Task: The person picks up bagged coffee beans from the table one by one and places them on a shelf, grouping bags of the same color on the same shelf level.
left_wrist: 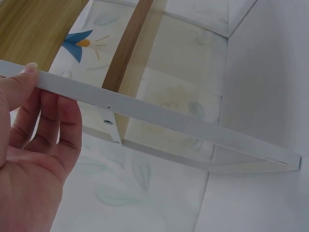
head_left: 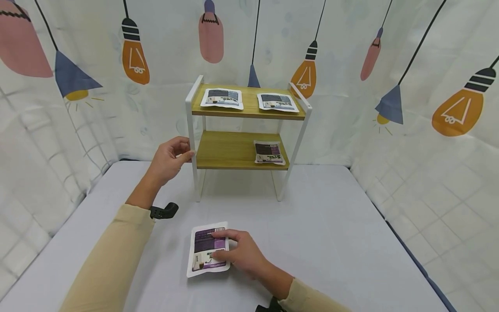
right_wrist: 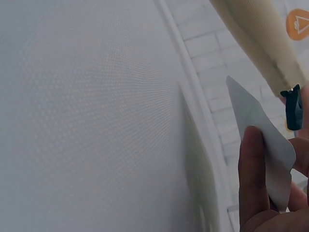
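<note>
My left hand (head_left: 165, 160) grips the left white metal upright (left_wrist: 159, 120) of a small two-tier shelf, thumb on one side and fingers on the other. Between the thumb and fingers of my right hand (head_left: 249, 256) is a flat white-edged pouch (head_left: 202, 245) with a purple printed label, held low over the front of the table. Its plain pale back shows in the right wrist view. On the shelf's lower wooden board (head_left: 226, 149), a similar purple-labelled pouch (head_left: 270, 153) lies toward the right. Two blue-labelled pouches, one left (head_left: 222, 98) and one right (head_left: 277, 102), lie on the top board (head_left: 249, 110).
A white-covered table (head_left: 331, 234) spreads around the shelf. Behind and at both sides hang white curtains (head_left: 163, 108) printed with lamps and bulbs. Dark straps circle both wrists, the left strap (head_left: 163, 211) showing fully.
</note>
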`<control>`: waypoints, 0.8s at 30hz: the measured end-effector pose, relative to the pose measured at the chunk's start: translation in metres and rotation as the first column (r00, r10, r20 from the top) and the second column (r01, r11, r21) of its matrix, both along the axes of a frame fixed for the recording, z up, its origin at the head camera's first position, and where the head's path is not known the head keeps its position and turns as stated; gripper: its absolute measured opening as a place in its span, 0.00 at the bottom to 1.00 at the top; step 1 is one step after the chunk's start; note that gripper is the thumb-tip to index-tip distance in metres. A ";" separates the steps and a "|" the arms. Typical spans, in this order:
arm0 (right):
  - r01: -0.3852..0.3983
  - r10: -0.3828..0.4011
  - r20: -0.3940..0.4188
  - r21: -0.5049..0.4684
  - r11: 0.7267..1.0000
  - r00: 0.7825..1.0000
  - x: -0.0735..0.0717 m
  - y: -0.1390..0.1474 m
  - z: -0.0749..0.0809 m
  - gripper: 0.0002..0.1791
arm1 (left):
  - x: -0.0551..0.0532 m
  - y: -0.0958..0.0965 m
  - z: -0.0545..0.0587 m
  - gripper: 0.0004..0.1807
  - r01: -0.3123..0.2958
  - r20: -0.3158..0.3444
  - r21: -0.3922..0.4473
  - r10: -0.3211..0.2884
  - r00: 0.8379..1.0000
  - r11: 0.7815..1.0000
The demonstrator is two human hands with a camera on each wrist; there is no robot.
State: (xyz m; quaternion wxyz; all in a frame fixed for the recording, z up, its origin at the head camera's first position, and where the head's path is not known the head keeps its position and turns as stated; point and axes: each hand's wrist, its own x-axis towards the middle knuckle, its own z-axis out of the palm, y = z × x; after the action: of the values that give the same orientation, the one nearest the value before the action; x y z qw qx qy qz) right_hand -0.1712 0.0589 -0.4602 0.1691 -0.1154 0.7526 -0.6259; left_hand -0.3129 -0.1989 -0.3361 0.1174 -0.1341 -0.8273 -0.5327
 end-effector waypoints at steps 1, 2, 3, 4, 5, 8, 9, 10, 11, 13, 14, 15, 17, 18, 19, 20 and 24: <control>-0.002 0.003 0.010 -0.014 1.000 1.000 0.000 0.001 0.000 0.25 | 0.000 0.000 0.000 0.17 0.001 -0.001 0.001 -0.001 1.000 1.000; -0.004 0.004 0.019 -0.035 0.999 1.000 0.000 0.001 0.001 0.25 | 0.000 0.000 0.000 0.16 0.001 -0.003 0.001 -0.001 1.000 1.000; -0.003 0.005 0.029 -0.053 0.999 1.000 0.000 0.002 0.001 0.26 | 0.000 0.000 0.000 0.16 0.001 -0.005 0.001 -0.001 1.000 1.000; -0.001 0.004 0.038 -0.071 0.998 0.999 0.000 0.002 0.002 0.26 | 0.000 0.000 0.000 0.16 0.002 -0.007 0.002 -0.002 1.000 1.000; 0.001 0.003 0.046 -0.086 0.996 0.999 0.000 0.003 0.003 0.27 | -0.001 0.001 0.000 0.16 0.003 -0.008 0.003 -0.003 1.000 1.000; 0.011 -0.005 0.051 -0.105 0.994 0.999 0.001 0.003 0.006 0.28 | -0.001 0.001 0.000 0.16 0.004 -0.013 0.003 -0.004 1.000 1.000; 0.012 -0.007 0.053 -0.104 0.994 0.999 0.001 0.004 0.007 0.28 | -0.001 0.001 0.000 0.16 0.004 -0.014 0.003 -0.004 1.000 1.000; 0.013 -0.008 0.055 -0.105 0.994 0.998 0.001 0.004 0.007 0.29 | -0.001 0.001 0.000 0.16 0.005 -0.013 0.002 -0.005 1.000 1.000; 0.015 -0.008 0.060 -0.106 0.994 0.998 0.001 0.004 0.008 0.29 | -0.001 0.001 0.000 0.16 0.004 -0.012 0.000 -0.004 1.000 1.000; 0.015 -0.007 0.066 -0.114 0.993 0.998 0.000 0.005 0.009 0.30 | 0.000 0.001 0.000 0.17 0.001 -0.009 -0.004 -0.001 1.000 1.000; 0.015 -0.007 0.070 -0.118 0.993 0.998 0.000 0.005 0.009 0.30 | 0.000 0.001 0.000 0.17 0.000 -0.005 -0.006 0.000 1.000 1.000; 0.016 -0.007 0.075 -0.120 0.993 0.997 -0.001 0.005 0.010 0.30 | 0.000 0.001 0.000 0.17 -0.002 -0.002 -0.008 0.002 1.000 1.000; 0.020 -0.011 0.079 -0.121 0.993 0.997 -0.001 0.006 0.011 0.30 | 0.001 0.001 0.000 0.17 -0.005 0.000 -0.012 0.005 1.000 1.000; 0.022 -0.012 0.080 -0.121 0.992 0.997 -0.001 0.006 0.012 0.30 | 0.001 0.000 0.000 0.17 -0.006 0.000 -0.014 0.006 1.000 1.000; 0.023 -0.014 0.079 -0.120 0.993 0.997 -0.002 0.007 0.012 0.30 | 0.001 0.000 0.000 0.17 -0.006 0.000 -0.014 0.006 1.000 1.000; 0.024 -0.014 0.080 -0.120 0.992 0.997 -0.002 0.007 0.013 0.30 | 0.001 0.000 0.000 0.18 -0.007 0.000 -0.015 0.007 1.000 1.000; 0.022 -0.013 0.077 -0.121 0.992 0.997 -0.004 0.008 0.014 0.31 | 0.001 0.000 0.000 0.18 -0.008 -0.004 -0.017 0.008 1.000 1.000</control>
State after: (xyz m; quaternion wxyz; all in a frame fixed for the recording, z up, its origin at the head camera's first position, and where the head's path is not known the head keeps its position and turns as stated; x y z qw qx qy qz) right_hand -0.1749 0.0670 -0.4458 0.1845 -0.0951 0.7070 -0.6760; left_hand -0.3119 -0.1985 -0.3358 0.1198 -0.1330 -0.8322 -0.5248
